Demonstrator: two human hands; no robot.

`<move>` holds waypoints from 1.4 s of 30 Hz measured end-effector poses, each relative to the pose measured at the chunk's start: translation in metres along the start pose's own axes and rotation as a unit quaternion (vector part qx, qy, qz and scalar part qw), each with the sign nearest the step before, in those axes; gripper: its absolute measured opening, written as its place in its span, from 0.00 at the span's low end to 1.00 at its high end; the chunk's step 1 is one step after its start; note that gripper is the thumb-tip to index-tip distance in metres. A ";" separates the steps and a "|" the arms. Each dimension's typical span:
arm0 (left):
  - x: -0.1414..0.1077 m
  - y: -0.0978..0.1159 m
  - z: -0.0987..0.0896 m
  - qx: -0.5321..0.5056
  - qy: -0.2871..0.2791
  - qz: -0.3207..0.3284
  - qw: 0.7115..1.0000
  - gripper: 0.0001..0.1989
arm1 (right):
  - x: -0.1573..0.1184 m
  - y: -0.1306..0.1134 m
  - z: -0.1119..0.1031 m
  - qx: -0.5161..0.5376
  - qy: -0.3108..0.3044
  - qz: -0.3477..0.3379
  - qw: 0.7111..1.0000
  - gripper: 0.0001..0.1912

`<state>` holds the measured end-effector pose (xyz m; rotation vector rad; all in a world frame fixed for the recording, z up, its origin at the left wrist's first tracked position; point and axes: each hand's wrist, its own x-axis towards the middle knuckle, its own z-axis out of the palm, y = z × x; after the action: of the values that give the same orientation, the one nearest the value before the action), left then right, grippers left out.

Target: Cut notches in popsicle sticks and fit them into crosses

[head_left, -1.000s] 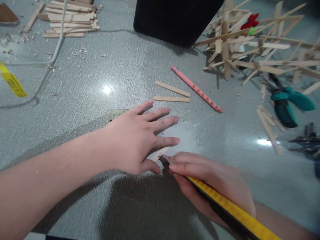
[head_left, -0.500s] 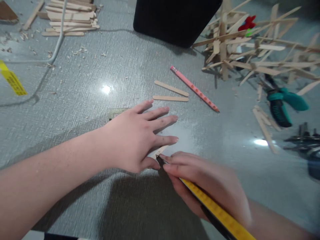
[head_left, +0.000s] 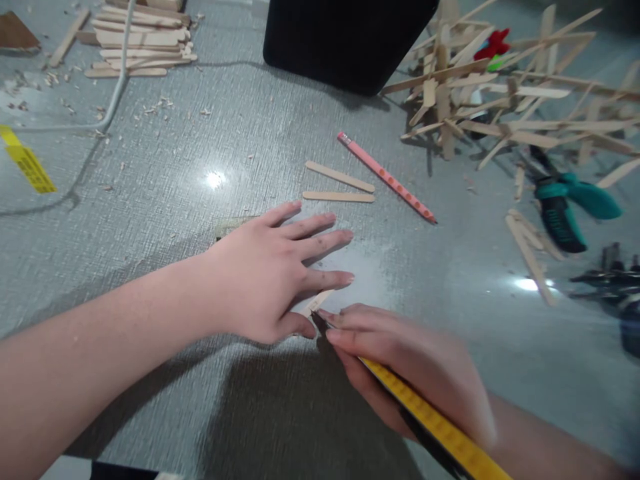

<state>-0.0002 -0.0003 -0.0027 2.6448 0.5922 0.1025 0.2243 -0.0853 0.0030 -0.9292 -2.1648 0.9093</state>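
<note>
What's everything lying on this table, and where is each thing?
Wooden stick: one, pale, pinned under the left hand.
Utility knife: one, yellow and black, in the right hand, tip at the stick.
Loose sticks: two, pale, centre.
Pencil: one, pink, beside them.
Stick pile: tan, top left.
Stick structure: tan, top right.
Pliers: teal-handled, right.
Black box: one, top centre.
Table: grey.
Left hand: flat, fingers spread.
Right hand: gripping the knife.
</note>
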 end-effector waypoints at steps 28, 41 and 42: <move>0.001 0.002 -0.003 0.003 -0.026 -0.009 1.000 0.33 | -0.004 -0.003 0.003 -0.011 0.005 0.027 1.000 0.16; 0.000 -0.001 0.001 0.001 -0.016 -0.010 1.000 0.35 | -0.002 0.006 -0.008 -0.033 0.045 0.032 0.998 0.16; 0.000 0.000 0.001 0.001 -0.016 -0.010 1.000 0.34 | -0.001 0.006 -0.007 -0.031 0.043 0.029 0.998 0.17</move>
<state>-0.0001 -0.0001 -0.0036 2.6363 0.6079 0.0546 0.2327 -0.0807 0.0020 -1.0462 -2.1124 0.8186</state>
